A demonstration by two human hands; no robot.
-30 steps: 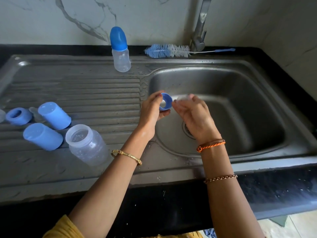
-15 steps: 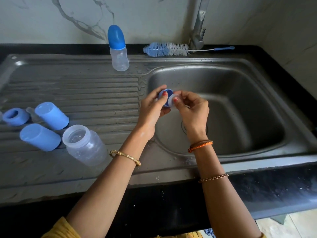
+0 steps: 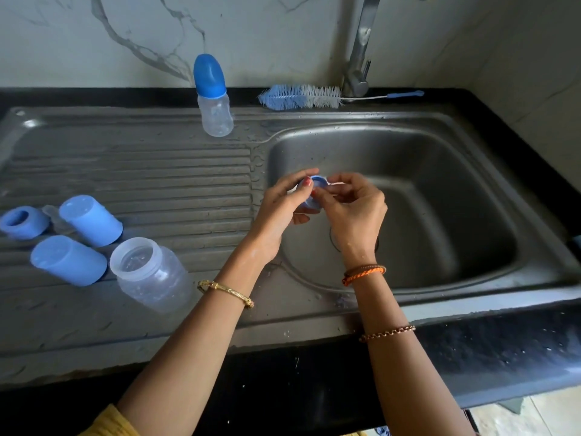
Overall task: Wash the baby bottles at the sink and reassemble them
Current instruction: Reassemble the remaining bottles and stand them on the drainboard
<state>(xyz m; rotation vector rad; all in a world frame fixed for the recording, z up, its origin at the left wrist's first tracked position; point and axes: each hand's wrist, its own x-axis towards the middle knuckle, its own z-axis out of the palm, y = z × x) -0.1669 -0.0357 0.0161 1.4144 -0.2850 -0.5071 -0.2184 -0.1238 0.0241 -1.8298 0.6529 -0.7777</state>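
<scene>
Over the left side of the steel sink basin, my left hand grips a blue screw ring. My right hand pinches a clear teat at the ring, mostly hidden by my fingers. An open clear bottle lies on its side on the draining board. Beside it lie two blue caps, a second blue ring and a clear teat. An assembled bottle with a blue cap stands at the back.
A blue and white bottle brush lies on the back ledge by the tap. The drain is under my right wrist. A black counter edge runs along the front; marble wall rises behind.
Both hands have closed in together around the ring, and the right fingers now cover the clear teat. Nothing on the draining board has moved.
</scene>
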